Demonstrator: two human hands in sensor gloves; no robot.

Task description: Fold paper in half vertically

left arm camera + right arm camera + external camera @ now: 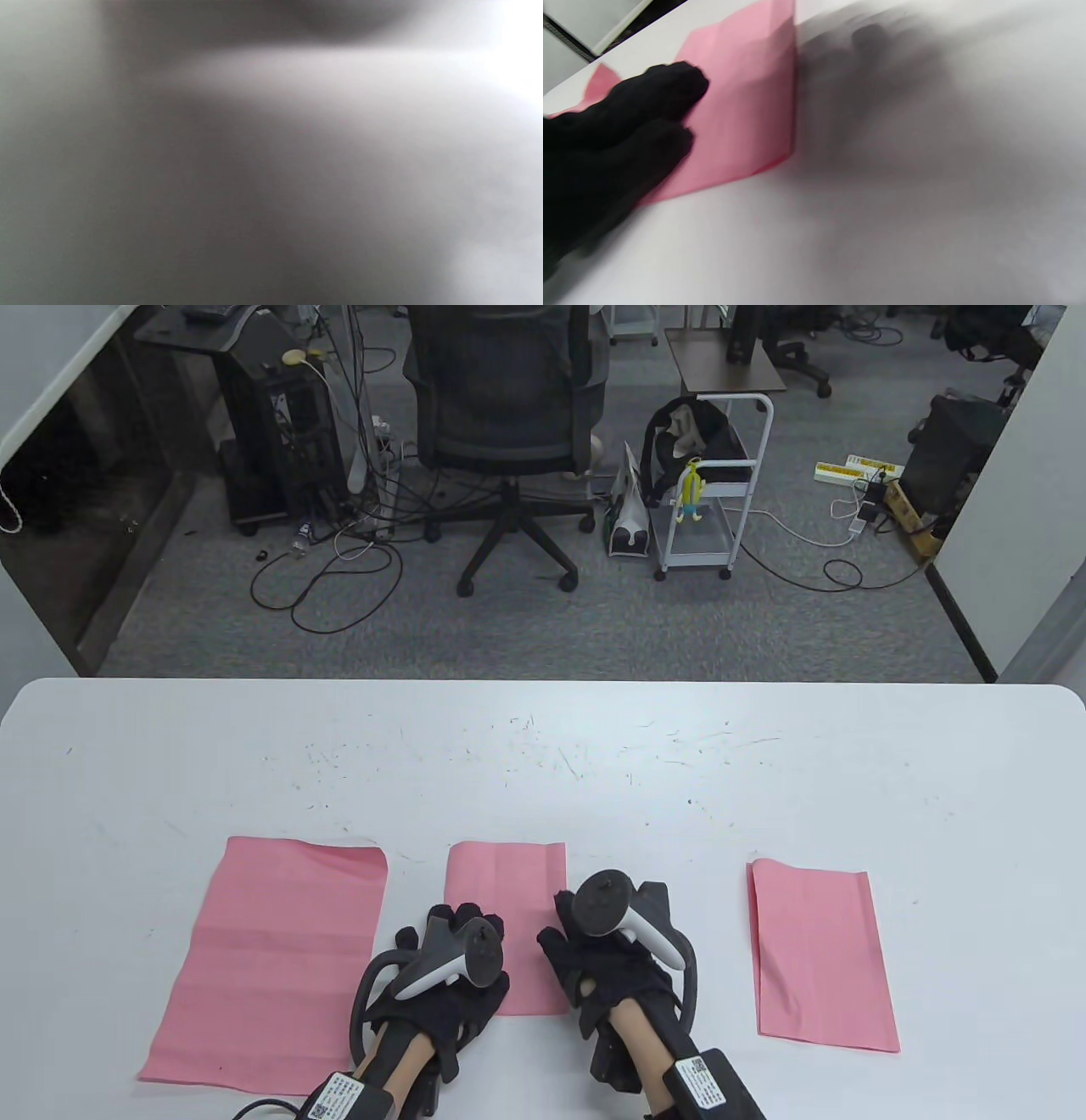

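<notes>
A narrow folded pink paper (pixel 506 899) lies on the white table (pixel 543 763) at front centre. My left hand (pixel 454 929) rests with its fingers spread on the paper's left edge. My right hand (pixel 567 937) rests on its right edge. In the right wrist view my gloved fingers (pixel 636 123) lie flat on the pink paper (pixel 746 110) and press it down; its far edge shows a crisp fold. Neither hand grips anything. The left wrist view is a grey blur with nothing to make out.
A larger unfolded pink sheet (pixel 271 959) lies to the left, close to my left wrist. Another folded pink paper (pixel 819 954) lies to the right. An office chair (pixel 509 432) and a cart (pixel 708 492) stand beyond the table's far edge.
</notes>
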